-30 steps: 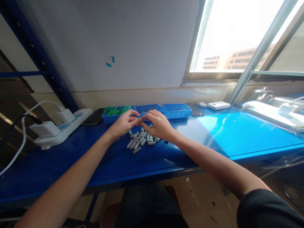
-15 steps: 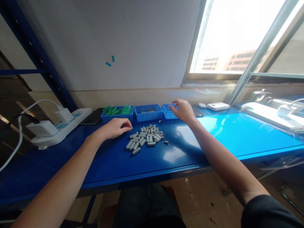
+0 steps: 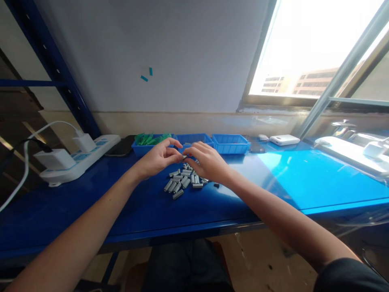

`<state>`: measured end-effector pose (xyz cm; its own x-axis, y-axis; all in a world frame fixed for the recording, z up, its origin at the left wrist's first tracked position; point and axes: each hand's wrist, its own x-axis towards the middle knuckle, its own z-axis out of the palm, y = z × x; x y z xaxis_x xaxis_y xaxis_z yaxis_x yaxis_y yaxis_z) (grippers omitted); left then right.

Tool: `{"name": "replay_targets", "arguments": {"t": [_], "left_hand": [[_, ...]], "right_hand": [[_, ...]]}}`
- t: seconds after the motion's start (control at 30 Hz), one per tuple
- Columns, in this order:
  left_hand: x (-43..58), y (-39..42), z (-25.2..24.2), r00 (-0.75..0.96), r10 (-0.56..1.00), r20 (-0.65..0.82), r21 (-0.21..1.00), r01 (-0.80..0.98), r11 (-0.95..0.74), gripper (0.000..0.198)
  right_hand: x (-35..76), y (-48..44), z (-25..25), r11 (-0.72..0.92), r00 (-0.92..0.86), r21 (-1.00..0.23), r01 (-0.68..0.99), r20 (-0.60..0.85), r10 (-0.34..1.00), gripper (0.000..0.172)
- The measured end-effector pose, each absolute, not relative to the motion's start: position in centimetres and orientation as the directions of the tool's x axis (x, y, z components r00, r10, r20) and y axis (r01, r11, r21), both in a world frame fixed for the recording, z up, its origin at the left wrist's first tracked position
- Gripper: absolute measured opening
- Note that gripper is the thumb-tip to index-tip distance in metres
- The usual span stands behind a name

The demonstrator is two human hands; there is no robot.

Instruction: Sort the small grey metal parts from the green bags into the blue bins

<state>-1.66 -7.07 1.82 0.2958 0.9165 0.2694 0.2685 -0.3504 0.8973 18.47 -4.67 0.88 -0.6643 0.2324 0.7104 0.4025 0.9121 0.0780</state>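
Note:
My left hand (image 3: 158, 159) and my right hand (image 3: 206, 162) meet fingertip to fingertip above a heap of small grey metal cylinders (image 3: 182, 181) on the blue table (image 3: 127, 202). Both hands pinch one small grey piece (image 3: 184, 156) between them. A tiny dark part (image 3: 216, 185) lies just right of the heap. Behind the hands stand three blue bins: the left bin (image 3: 142, 149) holds green parts (image 3: 150, 139), the middle bin (image 3: 194, 138) is partly hidden by my fingers, the right bin (image 3: 230, 144) sits beyond my right hand.
A white power strip (image 3: 77, 160) with two chargers and cables lies at the left. A dark phone (image 3: 121, 148) sits beside the left bin. A white power bank (image 3: 284, 140) and white devices (image 3: 349, 150) rest by the window. Blue shelf uprights (image 3: 57, 73) rise at left.
My right hand came back from the right bin to the heap and met my left hand, which lifted off the table. Both now pinch a small piece together.

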Motion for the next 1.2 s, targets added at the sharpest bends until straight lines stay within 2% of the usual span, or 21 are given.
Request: {"name": "replay_targets", "arguments": {"t": [0.07,0.13,0.23,0.3,0.37,0.43,0.53,0.63,0.73,0.8,0.93,1.0,1.1,1.2], "left_hand": [[-1.7,-7.4,2.3,0.300,0.913,0.277,0.889,0.280,-0.362,0.049],[-2.1,-7.6,2.8,0.305,0.910,0.281,0.851,0.359,-0.384,0.045],[-3.2,-7.5,3.0,0.318,0.924,0.211,0.687,0.624,-0.372,0.041],[-4.0,-7.2,2.8,0.333,0.939,0.085,0.553,0.768,-0.322,0.039],[-4.5,-6.9,2.3,0.349,0.937,-0.030,0.472,0.831,-0.295,0.038],[-4.7,-6.6,1.8,0.365,0.927,-0.088,0.450,0.845,-0.289,0.037],[-4.5,-6.3,1.4,0.365,0.928,-0.080,0.454,0.842,-0.292,0.031],[-4.2,-6.2,1.4,0.350,0.936,0.035,0.448,0.832,-0.327,0.029],[-3.7,-6.3,1.8,0.327,0.929,0.173,0.483,0.794,-0.369,0.034],[-3.3,-6.5,2.1,0.319,0.921,0.224,0.537,0.748,-0.390,0.038],[-2.8,-6.9,2.4,0.336,0.911,0.238,0.645,0.647,-0.407,0.043],[-3.0,-7.0,2.4,0.332,0.914,0.235,0.662,0.633,-0.400,0.045],[-3.6,-6.8,2.1,0.327,0.923,0.200,0.591,0.711,-0.380,0.047],[-4.1,-6.5,1.6,0.398,0.913,0.093,0.483,0.784,-0.391,0.041]], "right_hand": [[18.7,-4.7,1.4,0.895,-0.637,0.110,0.432,0.740,0.216,0.016],[19.1,-4.7,2.2,0.876,-0.522,0.082,0.475,0.828,0.205,0.018],[20.2,-3.7,3.5,0.793,-0.193,-0.075,0.604,0.952,0.237,0.024],[21.1,-2.3,3.9,0.682,-0.077,-0.166,0.712,0.947,0.311,0.026],[21.8,-0.8,3.6,0.553,-0.145,-0.162,0.817,0.870,0.470,0.023],[22.2,0.2,2.9,0.463,-0.261,-0.094,0.881,0.720,0.644,0.022],[21.9,0.0,1.8,0.464,-0.340,-0.077,0.882,0.578,0.742,0.027],[20.5,-1.9,1.2,0.634,-0.470,-0.112,0.765,0.575,0.669,0.032],[18.7,-3.6,0.7,0.782,-0.606,-0.062,0.620,0.596,0.527,0.035],[17.8,-4.2,0.2,0.817,-0.646,0.004,0.577,0.614,0.453,0.030],[17.6,-4.6,0.2,0.823,-0.641,0.120,0.556,0.692,0.332,0.023],[18.1,-4.7,1.1,0.826,-0.563,0.123,0.550,0.785,0.258,0.022],[19.4,-4.5,3.0,0.818,-0.292,0.024,0.574,0.940,0.178,0.020],[20.8,-2.8,4.3,0.718,-0.049,-0.131,0.683,0.973,0.224,0.023]]}}
